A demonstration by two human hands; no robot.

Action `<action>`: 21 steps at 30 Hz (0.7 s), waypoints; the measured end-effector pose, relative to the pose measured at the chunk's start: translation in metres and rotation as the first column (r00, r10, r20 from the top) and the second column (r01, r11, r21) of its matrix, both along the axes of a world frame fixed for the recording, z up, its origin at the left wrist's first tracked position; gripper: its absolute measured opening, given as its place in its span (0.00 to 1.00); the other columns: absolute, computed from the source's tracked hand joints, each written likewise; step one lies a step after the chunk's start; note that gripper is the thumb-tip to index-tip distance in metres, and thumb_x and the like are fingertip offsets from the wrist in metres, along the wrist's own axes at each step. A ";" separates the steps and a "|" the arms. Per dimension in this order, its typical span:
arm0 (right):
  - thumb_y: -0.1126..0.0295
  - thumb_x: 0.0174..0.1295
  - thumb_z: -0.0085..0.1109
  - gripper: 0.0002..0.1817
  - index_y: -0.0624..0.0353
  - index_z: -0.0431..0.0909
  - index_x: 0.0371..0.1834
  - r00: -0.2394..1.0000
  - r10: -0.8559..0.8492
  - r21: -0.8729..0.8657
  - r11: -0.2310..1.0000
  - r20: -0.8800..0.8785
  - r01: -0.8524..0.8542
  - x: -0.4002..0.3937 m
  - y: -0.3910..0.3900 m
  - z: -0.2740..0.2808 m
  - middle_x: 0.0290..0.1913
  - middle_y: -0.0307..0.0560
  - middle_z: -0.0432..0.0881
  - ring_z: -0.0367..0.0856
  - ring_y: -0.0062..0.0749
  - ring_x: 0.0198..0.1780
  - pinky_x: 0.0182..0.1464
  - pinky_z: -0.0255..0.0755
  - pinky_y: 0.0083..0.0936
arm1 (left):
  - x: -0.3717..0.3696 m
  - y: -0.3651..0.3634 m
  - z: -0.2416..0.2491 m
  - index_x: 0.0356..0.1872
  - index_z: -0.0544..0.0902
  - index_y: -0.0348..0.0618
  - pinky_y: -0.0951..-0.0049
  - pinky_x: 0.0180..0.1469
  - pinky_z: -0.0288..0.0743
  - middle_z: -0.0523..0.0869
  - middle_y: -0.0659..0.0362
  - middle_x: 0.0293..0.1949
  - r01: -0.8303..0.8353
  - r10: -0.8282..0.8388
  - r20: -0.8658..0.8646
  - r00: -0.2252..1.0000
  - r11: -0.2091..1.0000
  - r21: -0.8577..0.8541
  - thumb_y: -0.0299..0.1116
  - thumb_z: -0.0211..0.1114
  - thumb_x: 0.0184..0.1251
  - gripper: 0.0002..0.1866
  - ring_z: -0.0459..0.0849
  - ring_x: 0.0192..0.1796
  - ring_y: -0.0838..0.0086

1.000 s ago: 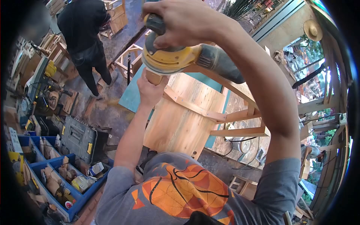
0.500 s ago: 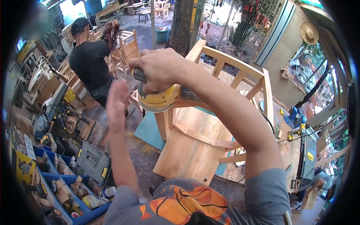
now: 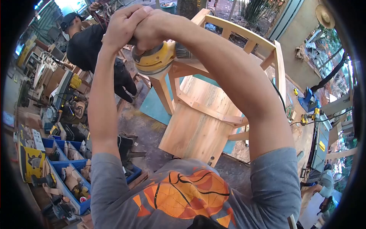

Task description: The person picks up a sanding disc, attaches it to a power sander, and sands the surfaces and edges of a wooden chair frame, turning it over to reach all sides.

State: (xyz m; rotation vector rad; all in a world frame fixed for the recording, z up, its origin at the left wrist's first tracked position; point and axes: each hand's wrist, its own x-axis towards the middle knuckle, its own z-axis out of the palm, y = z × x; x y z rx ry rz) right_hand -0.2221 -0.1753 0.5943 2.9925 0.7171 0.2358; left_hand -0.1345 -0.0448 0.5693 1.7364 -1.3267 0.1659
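A yellow sander rests at the near corner of a pale wooden chair frame. Wrapped over the sander's top is my right hand. My left hand lies against the right one, its fingers closed over the right hand's back. The hands hide most of the sander's grip. Below the frame's curved rail is a broad wooden panel, with a teal sheet partly under it.
A co-worker in black stands at upper left. A blue divided bin with wood pieces and a yellow box are at lower left. At right, a drill lies near a blue tool. Another person is at lower right.
My left hand has come up from beside the sander onto my right hand. Hands and sander now appear higher in view, and the view has shifted.
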 end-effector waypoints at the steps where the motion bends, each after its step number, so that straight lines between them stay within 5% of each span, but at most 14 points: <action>1: 0.51 0.57 0.70 0.23 0.55 0.91 0.49 1.000 -0.003 0.006 1.000 0.002 0.003 -0.002 -0.002 -0.002 0.48 0.53 0.91 0.89 0.45 0.51 0.56 0.82 0.34 | -0.003 0.002 -0.003 0.49 0.89 0.33 0.72 0.58 0.76 0.92 0.56 0.45 -0.020 0.022 0.031 0.999 0.997 -0.068 0.41 0.58 0.79 0.19 0.86 0.49 0.74; 5: 0.50 0.57 0.70 0.22 0.53 0.92 0.47 0.999 0.029 0.006 1.000 0.027 -0.029 -0.010 0.002 0.000 0.48 0.51 0.91 0.89 0.44 0.52 0.56 0.82 0.34 | -0.010 0.008 -0.001 0.47 0.89 0.34 0.74 0.51 0.78 0.92 0.58 0.39 -0.028 0.040 0.080 0.996 0.989 -0.145 0.39 0.58 0.78 0.18 0.87 0.43 0.76; 21: 0.54 0.54 0.73 0.20 0.51 0.93 0.47 0.993 0.119 0.012 0.993 -0.011 -0.118 -0.002 0.003 0.000 0.50 0.47 0.91 0.87 0.40 0.57 0.61 0.79 0.36 | -0.020 0.016 0.002 0.46 0.88 0.29 0.72 0.58 0.75 0.91 0.53 0.45 -0.100 0.107 0.081 0.991 0.991 -0.087 0.38 0.51 0.78 0.22 0.86 0.48 0.71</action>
